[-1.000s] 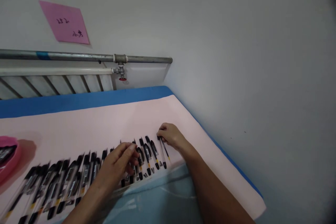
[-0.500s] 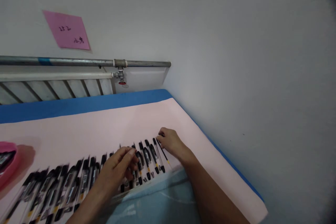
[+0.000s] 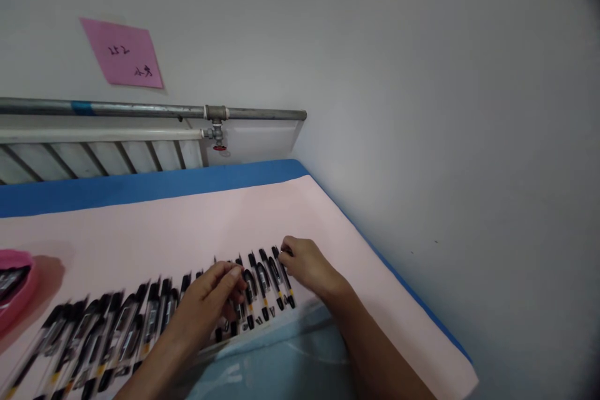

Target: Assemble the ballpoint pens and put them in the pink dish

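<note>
A long row of black-capped pens (image 3: 262, 282) with clear barrels lies side by side on the pink sheet. My right hand (image 3: 302, 262) is closed in a pinch at the row's right end. Its fingertips are at the upper end of a thin black pen refill (image 3: 287, 280) with a yellow end, lined up with the last clear barrel. Over the middle of the row rests my left hand (image 3: 216, 290), fingers loosely curled and thumb near the index finger, with no object visible in it. It covers some pens. Loose pen clips and small parts lie among the pens.
A pink basin (image 3: 32, 278) holding dark items stands at the left edge. The pink sheet (image 3: 187, 225) covers a blue table (image 3: 140, 189). A wall rises along the right side; a radiator (image 3: 98, 153) and a pipe (image 3: 154, 110) are behind the table.
My right hand has shifted slightly left and down. The refill, which slanted apart to the right of the last pen, now lies in line with its barrel. My left hand stays in place.
</note>
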`<action>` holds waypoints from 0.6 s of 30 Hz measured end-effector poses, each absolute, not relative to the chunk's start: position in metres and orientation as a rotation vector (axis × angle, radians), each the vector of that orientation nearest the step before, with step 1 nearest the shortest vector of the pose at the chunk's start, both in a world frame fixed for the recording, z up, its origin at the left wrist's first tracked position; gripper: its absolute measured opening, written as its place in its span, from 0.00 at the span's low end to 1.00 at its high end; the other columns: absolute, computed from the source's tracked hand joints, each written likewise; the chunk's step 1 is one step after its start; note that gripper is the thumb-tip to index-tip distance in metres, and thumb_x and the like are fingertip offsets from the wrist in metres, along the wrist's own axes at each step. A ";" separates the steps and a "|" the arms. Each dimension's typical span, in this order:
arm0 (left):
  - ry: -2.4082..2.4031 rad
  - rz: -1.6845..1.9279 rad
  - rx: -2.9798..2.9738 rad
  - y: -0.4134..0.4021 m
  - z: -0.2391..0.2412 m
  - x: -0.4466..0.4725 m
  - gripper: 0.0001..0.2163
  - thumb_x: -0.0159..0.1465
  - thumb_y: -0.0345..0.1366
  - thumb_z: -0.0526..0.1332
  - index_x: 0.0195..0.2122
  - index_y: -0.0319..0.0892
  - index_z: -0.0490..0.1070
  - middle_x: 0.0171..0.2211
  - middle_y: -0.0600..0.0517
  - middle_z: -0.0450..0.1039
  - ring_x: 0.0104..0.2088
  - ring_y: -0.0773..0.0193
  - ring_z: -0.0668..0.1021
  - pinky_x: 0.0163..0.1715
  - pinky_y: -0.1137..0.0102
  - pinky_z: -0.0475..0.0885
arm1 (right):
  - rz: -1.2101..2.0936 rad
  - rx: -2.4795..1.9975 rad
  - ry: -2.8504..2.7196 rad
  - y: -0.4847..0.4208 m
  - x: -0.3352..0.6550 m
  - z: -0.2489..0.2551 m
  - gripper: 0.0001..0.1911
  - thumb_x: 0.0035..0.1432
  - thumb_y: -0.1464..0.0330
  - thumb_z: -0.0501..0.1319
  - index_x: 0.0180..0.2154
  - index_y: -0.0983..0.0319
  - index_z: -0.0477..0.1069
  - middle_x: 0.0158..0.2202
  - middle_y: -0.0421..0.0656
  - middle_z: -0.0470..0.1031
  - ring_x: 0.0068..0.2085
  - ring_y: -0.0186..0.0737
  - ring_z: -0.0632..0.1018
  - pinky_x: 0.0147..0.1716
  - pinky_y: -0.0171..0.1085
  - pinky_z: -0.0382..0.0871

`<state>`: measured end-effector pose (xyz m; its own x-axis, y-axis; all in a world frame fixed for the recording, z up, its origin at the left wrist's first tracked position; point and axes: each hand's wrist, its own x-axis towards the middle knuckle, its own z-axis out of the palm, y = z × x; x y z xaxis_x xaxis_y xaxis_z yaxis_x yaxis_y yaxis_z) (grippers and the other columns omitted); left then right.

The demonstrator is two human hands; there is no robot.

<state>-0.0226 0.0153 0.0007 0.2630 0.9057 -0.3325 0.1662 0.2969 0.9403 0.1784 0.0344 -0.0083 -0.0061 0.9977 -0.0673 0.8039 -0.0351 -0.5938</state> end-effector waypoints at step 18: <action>1.189 0.640 1.266 0.018 -0.003 -0.026 0.17 0.55 0.50 0.55 0.32 0.40 0.69 0.27 0.51 0.70 0.24 0.66 0.71 0.22 0.71 0.67 | 0.833 -1.980 -2.064 0.024 0.200 0.012 0.11 0.48 0.73 0.54 0.30 0.65 0.74 0.30 0.43 0.75 0.30 0.33 0.72 0.26 0.29 0.58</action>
<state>-0.0256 0.0183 -0.0025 0.3206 0.8933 -0.3151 0.2286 0.2498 0.9409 0.2001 0.0241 0.0116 -0.1091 0.9603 -0.2568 0.8695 -0.0330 -0.4929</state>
